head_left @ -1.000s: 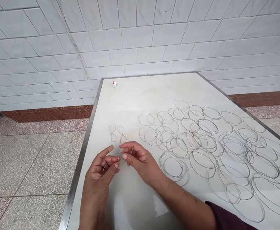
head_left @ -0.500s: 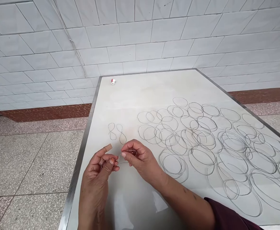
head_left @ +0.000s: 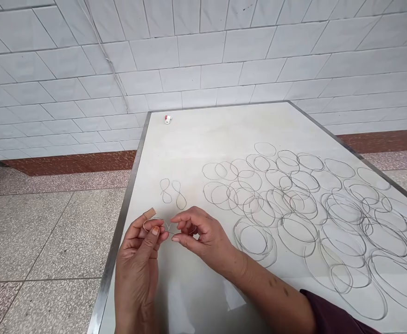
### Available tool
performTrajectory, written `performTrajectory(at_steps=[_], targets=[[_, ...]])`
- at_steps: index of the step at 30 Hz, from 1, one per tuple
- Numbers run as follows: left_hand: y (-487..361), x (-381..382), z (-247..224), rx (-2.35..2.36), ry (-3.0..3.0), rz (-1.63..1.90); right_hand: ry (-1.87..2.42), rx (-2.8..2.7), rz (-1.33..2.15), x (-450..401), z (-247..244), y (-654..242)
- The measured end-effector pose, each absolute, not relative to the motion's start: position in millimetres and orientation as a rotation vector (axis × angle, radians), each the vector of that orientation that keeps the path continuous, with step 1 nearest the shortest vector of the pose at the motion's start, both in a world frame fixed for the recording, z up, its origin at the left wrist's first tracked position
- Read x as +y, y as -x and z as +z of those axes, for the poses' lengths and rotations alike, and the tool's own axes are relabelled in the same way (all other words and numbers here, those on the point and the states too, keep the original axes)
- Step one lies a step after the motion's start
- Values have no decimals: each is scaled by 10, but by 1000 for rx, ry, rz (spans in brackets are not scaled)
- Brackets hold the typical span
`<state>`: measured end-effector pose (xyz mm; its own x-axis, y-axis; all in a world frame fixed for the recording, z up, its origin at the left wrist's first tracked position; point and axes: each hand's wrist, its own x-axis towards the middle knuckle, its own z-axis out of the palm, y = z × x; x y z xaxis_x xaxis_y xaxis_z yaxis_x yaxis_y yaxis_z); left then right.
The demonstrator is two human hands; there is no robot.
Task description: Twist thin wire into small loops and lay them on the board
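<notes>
My left hand [head_left: 137, 262] pinches a thin bent wire [head_left: 169, 227] between thumb and fingers. A rounded loop of this wire shows by the left fingers, and a crossing lies between both hands. A tan strip wraps the left index fingertip. My right hand [head_left: 205, 236] is around the wire's other end, thumb and index finger apart; part of that end is hidden by the fingers. Beyond my hands, two wire figure-eights [head_left: 166, 190] lie side by side on the white table [head_left: 203, 132].
Many overlapping wire rings [head_left: 254, 239] cover the table's right side. A small white and red object [head_left: 168, 119] sits near the far left corner. Metal edging [head_left: 120, 232] borders the table. Behind it stands a tiled wall [head_left: 200, 76] with a hanging cable [head_left: 109, 60].
My right thumb and index finger have parted from their pinch on the wire. The wire's crossing now shows between the hands. My left hand still grips it, and the view has shifted slightly.
</notes>
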<state>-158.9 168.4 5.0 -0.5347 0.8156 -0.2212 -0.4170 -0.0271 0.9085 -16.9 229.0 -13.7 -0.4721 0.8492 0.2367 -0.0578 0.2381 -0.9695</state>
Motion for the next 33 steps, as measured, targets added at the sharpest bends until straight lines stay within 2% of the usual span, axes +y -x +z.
performTrajectory(at_steps=[10, 22, 33], targets=[[1565, 1685, 38, 1340, -550, 1611, 744, -1518, 1450, 2287, -166, 205], [1555, 1687, 31, 1327, -448, 1712, 750, -1746, 1162, 2276, -169, 161], [1517, 1715, 17, 1362, -461, 1698, 749, -1667, 1178, 2292, -136, 187]])
